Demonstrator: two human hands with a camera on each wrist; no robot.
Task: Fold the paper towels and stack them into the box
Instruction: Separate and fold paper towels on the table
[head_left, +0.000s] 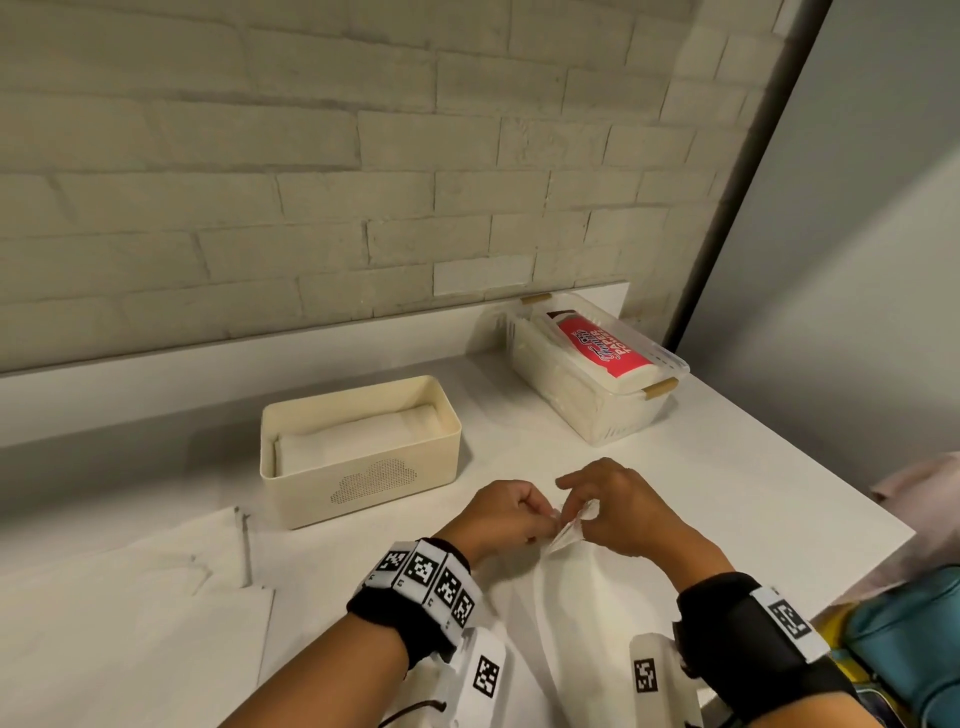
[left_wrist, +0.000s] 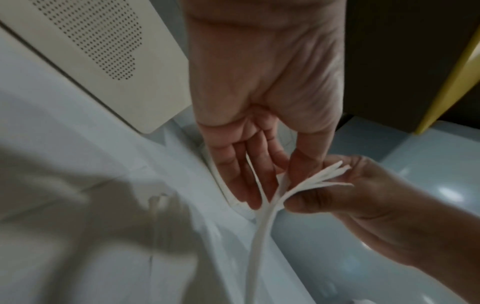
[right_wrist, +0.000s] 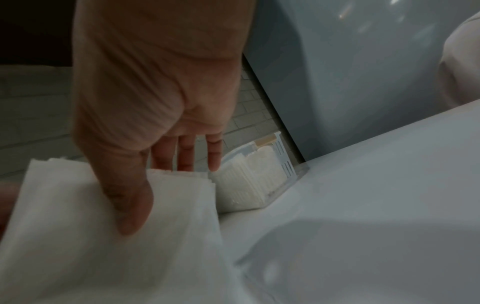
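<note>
Near the desk's (head_left: 727, 467) front edge, the left hand (head_left: 498, 514) and right hand (head_left: 618, 509) are both pinching a paper towel's (head_left: 587, 587) corner. Behind them, the box (head_left: 363, 488) is holding folded towels.

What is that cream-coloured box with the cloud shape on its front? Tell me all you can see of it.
The cream box is an open-topped rectangular container with rounded corners, matte, plastic by its look. Its front wall carries a cloud shape made of small punched holes. It stands upright on the white table, left of the clear basket and just beyond the hands, which do not touch it. Inside lie white folded paper towels, flat, reaching only partway up the walls. No lid is on it.
</note>
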